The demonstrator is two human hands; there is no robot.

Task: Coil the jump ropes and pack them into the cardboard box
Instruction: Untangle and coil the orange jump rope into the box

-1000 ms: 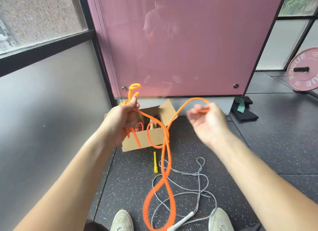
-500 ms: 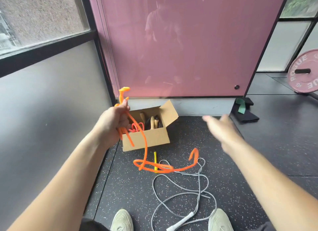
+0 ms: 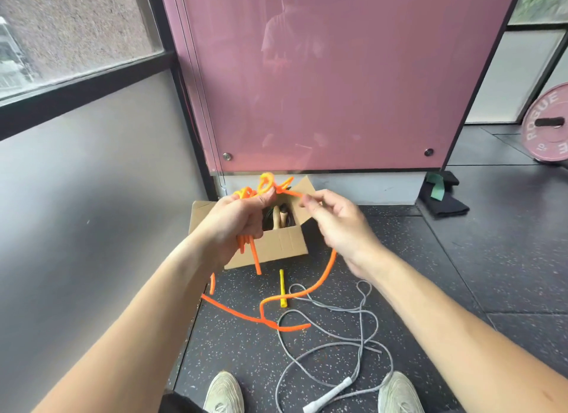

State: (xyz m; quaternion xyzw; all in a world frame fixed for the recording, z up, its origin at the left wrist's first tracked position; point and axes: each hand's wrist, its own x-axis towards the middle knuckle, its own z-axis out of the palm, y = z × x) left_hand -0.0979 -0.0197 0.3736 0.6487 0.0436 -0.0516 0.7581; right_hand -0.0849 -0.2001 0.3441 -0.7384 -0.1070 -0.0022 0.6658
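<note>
Nearest, two pale shoes (image 3: pixel 223 392) stand on the speckled black floor (image 3: pixel 491 259). Between them a grey jump rope (image 3: pixel 362 317) lies in loose, uncoiled tangles, its white handle (image 3: pixel 327 399) by the right shoe. A little farther, a yellow handle (image 3: pixel 282 288) lies on the floor just in front of the cardboard box (image 3: pixel 282 243). The slack of the orange jump rope (image 3: pixel 322 277) trails across the floor here, crossing over the grey rope.

Above that, both hands are raised close together over the box. The left hand (image 3: pixel 236 222) has its fingers curled round a bundle of orange loops, with ends poking out above and below the fist. The right hand (image 3: pixel 341 225) pinches a strand of the same rope at its fingertips, just beside the left thumb; the rope hangs from under this hand down to the floor.

The box sits open on the floor, with dark ropes and a wooden handle (image 3: pixel 276 217) inside. Behind it stands a pink panel (image 3: pixel 338 74), and far right a pink weight plate (image 3: pixel 550 126).
</note>
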